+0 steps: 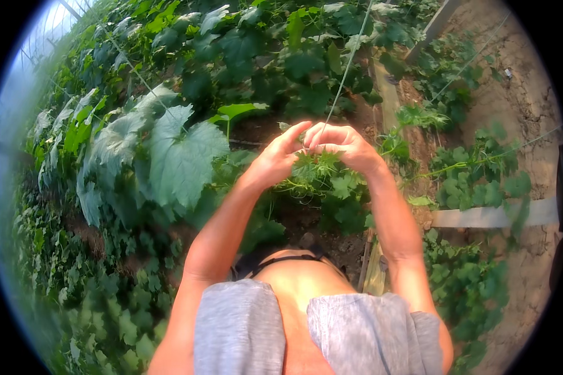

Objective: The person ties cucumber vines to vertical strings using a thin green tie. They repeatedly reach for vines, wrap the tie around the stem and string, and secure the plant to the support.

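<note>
A pale green string [350,61] slants down from the top of the view into the fingers of my right hand [347,144], which pinches it. Close beside it, my left hand [281,153] has its index finger stretched towards the right fingertips. Whether its thumb and fingers grip the string is hidden where both hands meet. Just under my hands grows the leafy tip of a climbing vine [321,164], with bright young leaves and thin curling tendrils. A large broad vine leaf [183,157] hangs to the left of my left hand.
Dense vine foliage [253,51] fills the far side and left. To the right lie a wooden board [385,93], a pale strip [495,213] and dry cracked soil [506,93]. Another vine stem [443,171] leans along a string there. Translucent greenhouse sheeting [14,108] curves along the left.
</note>
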`<state>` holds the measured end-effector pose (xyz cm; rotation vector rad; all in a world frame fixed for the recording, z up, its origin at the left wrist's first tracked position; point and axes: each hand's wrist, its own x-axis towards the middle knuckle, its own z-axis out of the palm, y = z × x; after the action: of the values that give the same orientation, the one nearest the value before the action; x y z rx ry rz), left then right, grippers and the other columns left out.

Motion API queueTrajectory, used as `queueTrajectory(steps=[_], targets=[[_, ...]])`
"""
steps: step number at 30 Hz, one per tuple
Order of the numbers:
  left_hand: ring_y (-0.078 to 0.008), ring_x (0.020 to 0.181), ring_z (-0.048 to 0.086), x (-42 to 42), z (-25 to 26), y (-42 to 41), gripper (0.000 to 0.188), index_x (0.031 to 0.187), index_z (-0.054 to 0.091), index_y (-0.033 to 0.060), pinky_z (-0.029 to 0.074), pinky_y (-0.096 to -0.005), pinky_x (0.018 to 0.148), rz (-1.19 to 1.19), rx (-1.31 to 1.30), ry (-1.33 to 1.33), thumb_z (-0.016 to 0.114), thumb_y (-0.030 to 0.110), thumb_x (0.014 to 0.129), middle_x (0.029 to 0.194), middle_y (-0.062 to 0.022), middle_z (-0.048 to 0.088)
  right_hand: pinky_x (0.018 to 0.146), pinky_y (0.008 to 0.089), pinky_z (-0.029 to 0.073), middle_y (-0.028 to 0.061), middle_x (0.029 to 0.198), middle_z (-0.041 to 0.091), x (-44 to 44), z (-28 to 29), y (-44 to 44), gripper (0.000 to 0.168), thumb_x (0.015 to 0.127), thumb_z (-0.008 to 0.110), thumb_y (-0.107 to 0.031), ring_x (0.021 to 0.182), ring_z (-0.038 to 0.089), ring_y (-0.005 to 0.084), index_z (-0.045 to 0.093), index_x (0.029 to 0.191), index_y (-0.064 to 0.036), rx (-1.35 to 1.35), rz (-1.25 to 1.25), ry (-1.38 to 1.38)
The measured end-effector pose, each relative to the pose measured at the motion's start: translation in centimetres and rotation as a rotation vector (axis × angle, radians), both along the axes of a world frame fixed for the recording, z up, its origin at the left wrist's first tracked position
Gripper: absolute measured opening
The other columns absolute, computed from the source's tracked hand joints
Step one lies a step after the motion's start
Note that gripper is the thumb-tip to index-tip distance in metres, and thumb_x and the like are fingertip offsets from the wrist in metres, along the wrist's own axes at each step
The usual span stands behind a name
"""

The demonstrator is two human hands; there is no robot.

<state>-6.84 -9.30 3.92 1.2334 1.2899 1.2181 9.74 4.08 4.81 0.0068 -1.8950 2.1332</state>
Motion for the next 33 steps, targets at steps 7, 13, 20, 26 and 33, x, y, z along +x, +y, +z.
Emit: queueTrajectory(steps=[7, 13, 20, 26, 33], targets=[[-0.0124, 0.078, 0.062, 0.6, 0.7, -0.3, 0.043, 0.136, 0.045, 0.0050, 0.052, -0.0289, 0.071, 0.048, -0.062, 0.052, 0.057, 0.008, 0.096, 0.092, -0.0090, 0.067, 0.085, 0.0308, 0.049, 0.0043, 0.106, 0.062, 1.3, -2.4, -1.6, 0.010, 0.092, 0.064, -0.009, 0.098, 0.058, 0.0127, 0.067, 0.094, 0.000, 0.382, -0.483, -0.047], [-0.0163, 0.072, 0.064, 1.0, 0.7, -0.6, 0.026, 0.116, 0.060, 0.0005, 0.052, -0.0319, 0.066, 0.048, 0.122, 0.369, 0.061, 0.011, 0.093, 0.085, -0.0108, 0.067, 0.076, 0.0357, 0.051, 0.0144, 0.093, 0.065, 1.5, -7.7, -3.8, 0.012, 0.086, 0.064, -0.003, 0.086, 0.064, 0.0319, 0.064, 0.098, -0.002, 0.726, -0.592, -0.121], [-0.0321, 0.074, 0.066, 1.4, -0.2, -1.3, 0.016, 0.098, 0.066, -0.0011, 0.051, -0.0358, 0.065, 0.194, 0.252, 0.534, 0.067, 0.010, 0.086, 0.086, -0.0186, 0.067, 0.067, 0.0438, 0.050, 0.0219, 0.079, 0.064, 3.2, -1.4, -6.4, 0.015, 0.090, 0.059, -0.014, 0.076, 0.063, 0.0403, 0.065, 0.092, -0.001, 0.811, -0.408, -0.578], [-0.0340, 0.071, 0.065, 1.5, 0.2, -1.2, 0.015, 0.093, 0.068, 0.0012, 0.051, -0.0385, 0.063, 0.171, 0.248, 0.478, 0.069, 0.013, 0.084, 0.080, -0.0182, 0.066, 0.056, 0.0296, 0.046, 0.0074, 0.072, 0.059, 1.7, 9.9, -7.3, 0.010, 0.088, 0.066, -0.009, 0.057, 0.056, 0.0177, 0.065, 0.096, -0.003, 0.628, -0.554, -0.242], [-0.0191, 0.072, 0.067, 0.9, 1.0, -1.1, 0.018, 0.106, 0.066, 0.0006, 0.051, -0.0314, 0.065, 0.234, 0.409, 0.359, 0.066, 0.006, 0.088, 0.087, -0.0112, 0.071, 0.055, 0.0186, 0.039, -0.0037, 0.074, 0.057, 3.1, 8.0, -2.8, 0.014, 0.096, 0.062, -0.016, 0.065, 0.047, 0.0017, 0.063, 0.097, -0.001, 0.139, -0.614, -0.204]])
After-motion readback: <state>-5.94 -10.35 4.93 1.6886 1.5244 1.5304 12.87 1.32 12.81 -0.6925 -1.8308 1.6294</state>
